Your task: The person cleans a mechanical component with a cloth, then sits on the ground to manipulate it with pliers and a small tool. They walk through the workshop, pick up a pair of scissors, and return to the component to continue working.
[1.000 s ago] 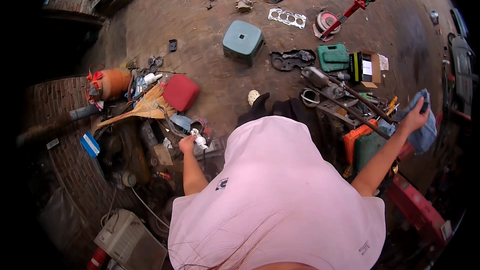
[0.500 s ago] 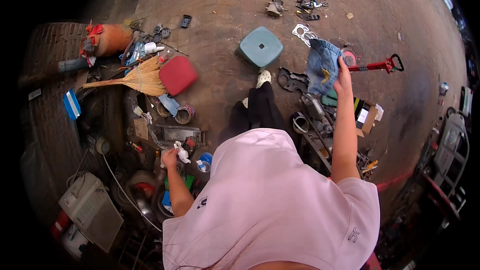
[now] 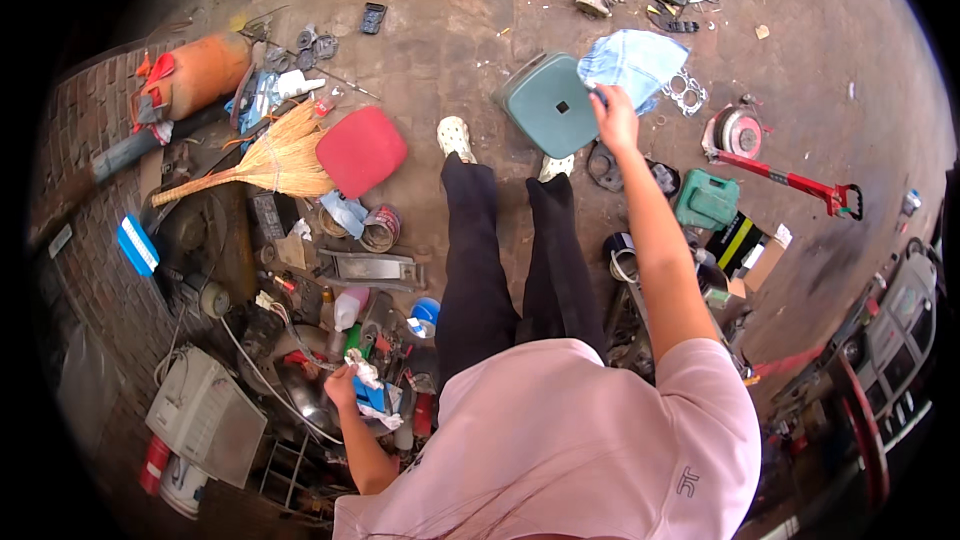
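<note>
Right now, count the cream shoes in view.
2: left shoe, left of the green stool; right shoe, partly hidden at its near edge. Others may be hidden.

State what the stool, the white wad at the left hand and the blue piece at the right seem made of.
Stool: likely plastic, smooth, corners rounded. White wad: paper or thin cloth, matte, crumpled; unclear which. Blue piece: probably denim-like fabric, matte, softly folded.

1 head-worn fisheye view, facing down, shirt point(image 3: 570, 440) close, floor point(image 3: 440, 60) farther
</note>
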{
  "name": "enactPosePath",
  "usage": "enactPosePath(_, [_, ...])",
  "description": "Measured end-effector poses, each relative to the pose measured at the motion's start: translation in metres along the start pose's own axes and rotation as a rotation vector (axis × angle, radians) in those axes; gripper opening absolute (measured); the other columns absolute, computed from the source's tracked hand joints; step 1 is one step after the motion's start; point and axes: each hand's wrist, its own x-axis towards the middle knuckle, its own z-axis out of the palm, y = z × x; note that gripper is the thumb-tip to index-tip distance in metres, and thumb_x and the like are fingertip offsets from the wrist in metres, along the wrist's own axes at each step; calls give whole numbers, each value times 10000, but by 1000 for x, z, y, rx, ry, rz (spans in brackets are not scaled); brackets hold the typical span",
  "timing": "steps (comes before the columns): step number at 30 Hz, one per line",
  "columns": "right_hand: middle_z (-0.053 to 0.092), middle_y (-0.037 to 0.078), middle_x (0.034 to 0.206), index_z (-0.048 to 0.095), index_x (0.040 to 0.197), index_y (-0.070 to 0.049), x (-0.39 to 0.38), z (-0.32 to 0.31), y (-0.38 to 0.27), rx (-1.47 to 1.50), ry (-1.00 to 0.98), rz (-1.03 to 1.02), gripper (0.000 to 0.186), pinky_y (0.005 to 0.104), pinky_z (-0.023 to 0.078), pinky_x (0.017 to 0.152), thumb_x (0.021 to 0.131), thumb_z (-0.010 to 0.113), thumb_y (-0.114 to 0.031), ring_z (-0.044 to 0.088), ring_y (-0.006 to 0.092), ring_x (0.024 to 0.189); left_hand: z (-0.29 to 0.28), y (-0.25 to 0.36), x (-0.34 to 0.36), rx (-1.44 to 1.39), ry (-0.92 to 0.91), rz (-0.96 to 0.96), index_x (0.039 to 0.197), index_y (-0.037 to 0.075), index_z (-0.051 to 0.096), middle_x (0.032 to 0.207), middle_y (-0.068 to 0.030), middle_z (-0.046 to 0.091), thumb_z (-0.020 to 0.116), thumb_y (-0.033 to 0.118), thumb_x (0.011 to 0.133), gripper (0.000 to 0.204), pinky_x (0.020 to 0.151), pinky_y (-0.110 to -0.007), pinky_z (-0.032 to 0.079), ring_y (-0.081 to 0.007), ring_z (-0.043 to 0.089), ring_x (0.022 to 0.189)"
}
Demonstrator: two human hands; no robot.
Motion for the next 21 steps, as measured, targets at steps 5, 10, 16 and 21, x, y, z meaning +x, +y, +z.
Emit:
enactPosePath(5, [551, 144, 1013, 595, 993, -71, -65, 155, 45, -84, -297, -49, 287, 386, 429, 828, 791, 589, -275, 502, 309, 995, 11, 40, 82, 0, -123, -24, 862, -51, 664, 709, -21, 633, 681, 28, 675, 204, 599, -220, 440, -70, 531, 616])
enactPosePath(10, [576, 188, 913, 604, 845, -19, -78, 207, 49, 38, -280, 462, 227, 392, 413, 795, 796, 573, -238, 517, 323, 946, 19, 95, 140, -32, -255, -78, 879, -43, 664, 686, -1, 614, 652, 14, 697, 191, 554, -208, 409, -54, 493, 595])
enactPosePath(16, [430, 183, 1201, 506, 1124, -61, -37, 190, 60, -216, 69, 368, 381, 411, 361, 919, 776, 583, -192, 420, 355, 1095, 50, 197, 162, 132, -280, 72, 854, -38, 662, 654, -9, 593, 637, -8, 694, 165, 547, -213, 411, -60, 500, 599])
enactPosePath(21, [374, 204, 1279, 444, 1224, -84, -17, 173, 73, -183, -127, 326, 498, 417, 326, 967, 774, 603, -225, 390, 379, 1131, 50, 210, 193, 267, -326, 271, 850, -40, 649, 712, -50, 615, 632, -21, 677, 175, 627, -231, 438, -85, 545, 663])
